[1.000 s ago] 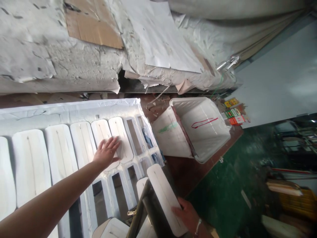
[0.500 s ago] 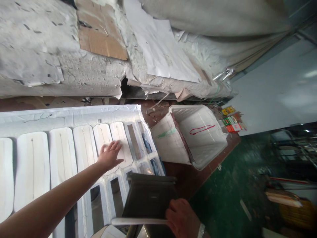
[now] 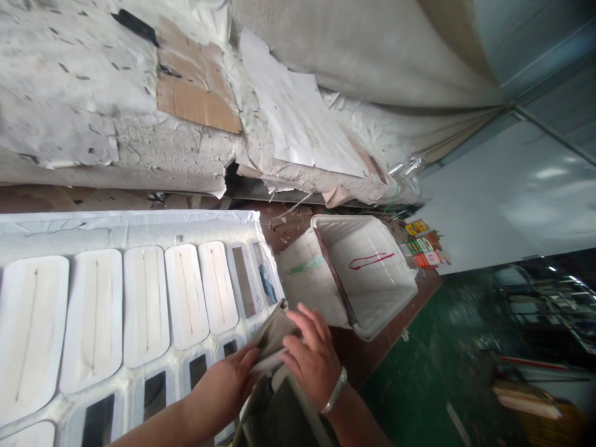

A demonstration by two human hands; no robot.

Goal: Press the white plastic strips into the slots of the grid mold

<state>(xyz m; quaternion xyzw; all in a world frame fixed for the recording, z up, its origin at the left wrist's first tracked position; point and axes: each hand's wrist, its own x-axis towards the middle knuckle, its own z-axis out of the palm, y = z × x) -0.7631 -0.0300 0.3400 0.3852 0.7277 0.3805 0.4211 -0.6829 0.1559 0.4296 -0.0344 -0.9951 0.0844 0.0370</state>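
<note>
A dark grey-green fabric piece [image 3: 274, 330] with a pale edge is held between my two hands at the lower middle. My left hand [image 3: 229, 380] grips its left end, thumb pressed on top. My right hand [image 3: 313, 354] pinches the right side, with a silvery band at the wrist. More dark fabric [image 3: 291, 413] lies below them. To the left, a white frame [image 3: 125, 377] holds several rounded white panels [image 3: 146, 304], each with a dark lengthwise line, and several openings show in its lower row.
A white plastic bin [image 3: 382, 279] with a red mark stands right of the frame. Behind lies a long surface covered in worn white sheets [image 3: 298, 118] and cardboard [image 3: 200, 93]. Colourful boxes [image 3: 426, 248] sit beyond the bin, beside green floor [image 3: 419, 372].
My left hand has left the white panels, moved down and right, and taken hold of the fabric. My right hand has risen and turned the fabric. The view has shifted slightly.
</note>
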